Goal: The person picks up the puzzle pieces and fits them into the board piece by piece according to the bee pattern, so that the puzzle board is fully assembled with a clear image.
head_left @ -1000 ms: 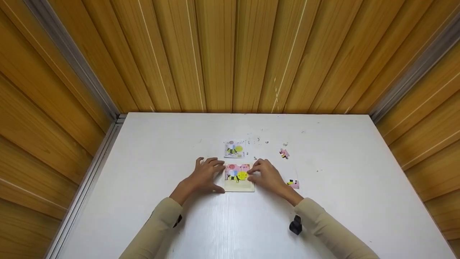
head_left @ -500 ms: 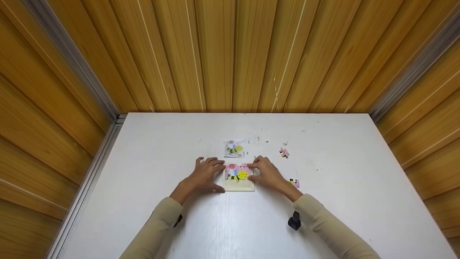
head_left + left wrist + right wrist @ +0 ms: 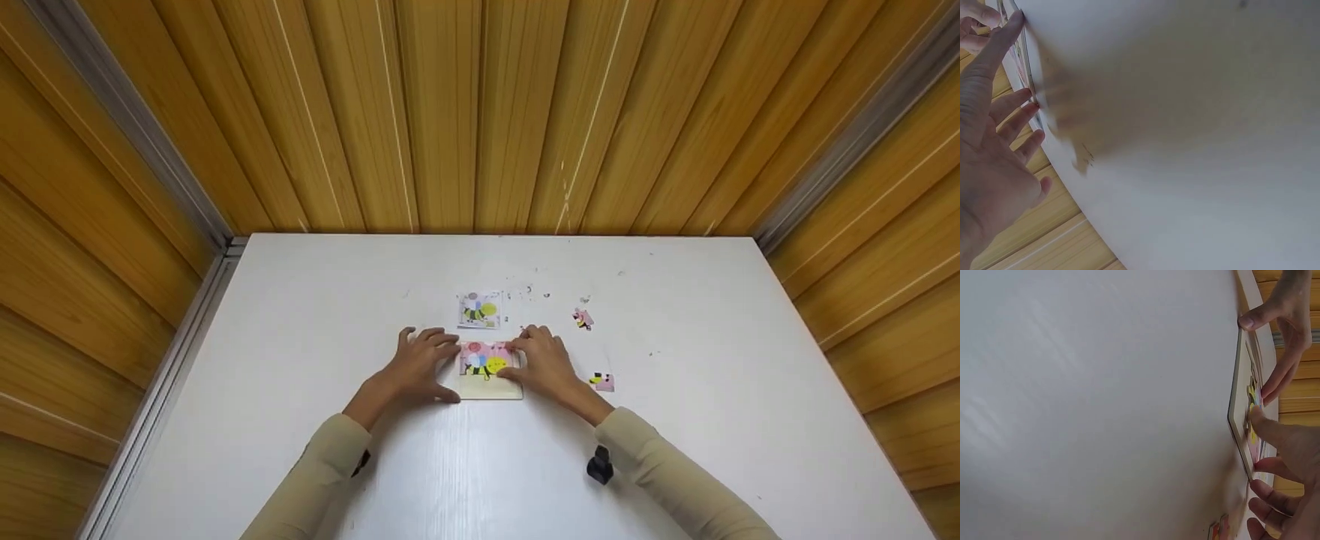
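Note:
A puzzle board [image 3: 484,388] lies on the white table, its upper half filled with puzzle pieces [image 3: 475,360] forming a bee on pink. Its lower half shows bare pale wood. My left hand [image 3: 416,365] steadies the board's left side, thumb at the near corner and fingertips at the far one. In the right wrist view, my right hand [image 3: 1292,461] presses its thumb on the yellow part of the picture. Its index fingertip touches the board's right edge, and the other fingers spread loosely beside it.
Beyond the board lies a small picture card [image 3: 480,309] of the same bee. To the right are a loose pink puzzle piece [image 3: 583,319] and, nearer, another pink piece [image 3: 604,382]. Small dark marks [image 3: 529,289] dot the table near the card. Wood-patterned panels [image 3: 480,112] enclose the table.
My right thumb has shifted from the board's right edge onto the yellow part, and its fingers moved slightly up along that side. The left hand keeps its place; the whole view shifts slightly.

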`<state>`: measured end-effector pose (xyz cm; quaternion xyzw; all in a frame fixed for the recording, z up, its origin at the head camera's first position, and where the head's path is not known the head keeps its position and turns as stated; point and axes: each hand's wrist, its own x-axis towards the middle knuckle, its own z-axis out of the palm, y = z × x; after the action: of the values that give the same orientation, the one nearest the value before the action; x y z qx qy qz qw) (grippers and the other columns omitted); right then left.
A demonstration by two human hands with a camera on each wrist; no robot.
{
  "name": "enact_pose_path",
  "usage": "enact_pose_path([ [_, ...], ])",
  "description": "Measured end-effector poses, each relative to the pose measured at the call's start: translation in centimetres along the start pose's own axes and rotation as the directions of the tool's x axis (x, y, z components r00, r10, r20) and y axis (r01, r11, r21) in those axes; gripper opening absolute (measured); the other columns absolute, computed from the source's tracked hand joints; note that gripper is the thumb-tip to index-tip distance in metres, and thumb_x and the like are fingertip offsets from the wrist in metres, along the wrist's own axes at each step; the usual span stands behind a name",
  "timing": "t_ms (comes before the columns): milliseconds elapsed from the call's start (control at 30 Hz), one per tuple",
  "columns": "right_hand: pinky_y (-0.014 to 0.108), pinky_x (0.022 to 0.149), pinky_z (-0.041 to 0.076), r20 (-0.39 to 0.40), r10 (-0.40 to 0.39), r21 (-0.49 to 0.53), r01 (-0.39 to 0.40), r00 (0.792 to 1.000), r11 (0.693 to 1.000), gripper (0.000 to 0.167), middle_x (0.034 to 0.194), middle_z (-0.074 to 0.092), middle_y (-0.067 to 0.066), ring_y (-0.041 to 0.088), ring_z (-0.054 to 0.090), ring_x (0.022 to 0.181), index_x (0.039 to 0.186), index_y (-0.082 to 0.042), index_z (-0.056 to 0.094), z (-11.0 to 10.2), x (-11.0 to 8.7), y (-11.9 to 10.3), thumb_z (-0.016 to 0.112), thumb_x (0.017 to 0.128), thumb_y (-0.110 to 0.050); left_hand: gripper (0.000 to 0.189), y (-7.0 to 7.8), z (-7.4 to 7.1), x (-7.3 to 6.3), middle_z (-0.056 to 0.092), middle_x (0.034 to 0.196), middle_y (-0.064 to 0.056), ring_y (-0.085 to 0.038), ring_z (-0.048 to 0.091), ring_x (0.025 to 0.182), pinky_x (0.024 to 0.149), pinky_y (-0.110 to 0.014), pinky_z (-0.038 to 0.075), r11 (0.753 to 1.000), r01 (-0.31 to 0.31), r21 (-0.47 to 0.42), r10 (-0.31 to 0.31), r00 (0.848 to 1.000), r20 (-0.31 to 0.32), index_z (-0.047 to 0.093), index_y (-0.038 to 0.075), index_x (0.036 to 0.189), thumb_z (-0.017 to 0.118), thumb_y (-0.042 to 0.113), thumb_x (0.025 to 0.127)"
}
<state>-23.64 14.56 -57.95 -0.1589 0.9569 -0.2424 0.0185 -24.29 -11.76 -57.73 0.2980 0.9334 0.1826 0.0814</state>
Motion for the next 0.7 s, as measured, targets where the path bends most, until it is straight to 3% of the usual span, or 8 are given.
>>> enact_pose_path([
  [100,0.046,0.086,0.047,-0.008,0.047,-0.011,-0.047,0.999,0.999,0.049,0.107,0.063,0.010,0.028,0.054,0.102,0.108,-0.008,0.077,0.05,-0.09,-0.21,0.090,0.074,-0.041,0.087,0.31,0.15,-0.08,0.054,0.152,-0.009,-0.035,0.040,0.147,0.116,-0.070,0.020,1.000,0.006,0.003,-0.006,1.000,0.010,0.061,0.012,0.141,0.090,0.054,0.070],
  [300,0.048,0.089,0.048,0.024,0.105,0.007,-0.105,0.994,0.994,0.048,0.109,0.063,0.011,0.029,0.054,0.104,0.107,-0.009,0.077,-0.08,-0.03,-0.55,0.091,0.074,-0.040,0.086,0.51,-0.01,-0.13,0.055,0.152,-0.008,-0.035,0.039,0.147,0.117,-0.069,0.019,1.000,0.011,0.012,-0.011,1.000,0.021,0.061,0.013,0.141,0.089,0.054,0.071],
  [567,0.047,0.089,0.048,0.013,0.077,-0.007,-0.077,0.997,0.997,0.053,0.115,0.061,0.012,0.029,0.053,0.107,0.120,-0.006,0.074,0.33,-0.04,-0.88,0.086,0.080,-0.039,0.086,0.41,-0.28,-0.05,0.055,0.151,-0.008,-0.035,0.040,0.147,0.116,-0.069,0.020,0.999,0.022,0.026,-0.023,1.000,0.017,0.061,0.013,0.141,0.089,0.054,0.071],
  [700,0.049,0.094,0.050,0.030,0.077,0.080,-0.079,0.997,0.994,0.055,0.123,0.058,0.014,0.031,0.055,0.114,0.129,-0.006,0.069,0.15,-0.34,-0.76,0.083,0.084,-0.035,0.086,0.41,-0.23,-0.04,0.054,0.152,-0.008,-0.035,0.040,0.147,0.117,-0.069,0.020,0.999,0.033,0.030,-0.033,0.999,0.028,0.061,0.012,0.141,0.089,0.053,0.071],
])
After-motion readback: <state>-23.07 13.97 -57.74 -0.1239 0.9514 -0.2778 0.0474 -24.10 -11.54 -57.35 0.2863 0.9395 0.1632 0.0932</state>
